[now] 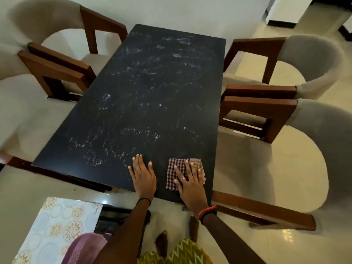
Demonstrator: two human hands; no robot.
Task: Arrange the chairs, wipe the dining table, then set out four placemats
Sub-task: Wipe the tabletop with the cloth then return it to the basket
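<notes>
right hand flat on checked cloth, left hand flat on table

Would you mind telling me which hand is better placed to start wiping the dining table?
The right hand: it lies flat on the checked cloth at the near edge, ready to push it over the white smears. The left hand rests on bare dining table, holding nothing.

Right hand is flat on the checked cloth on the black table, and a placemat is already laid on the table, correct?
Not quite. The right hand is flat on the checked cloth on the black table, but no placemat is on the table: the head view shows the patterned placemat off it, lower left.
</notes>
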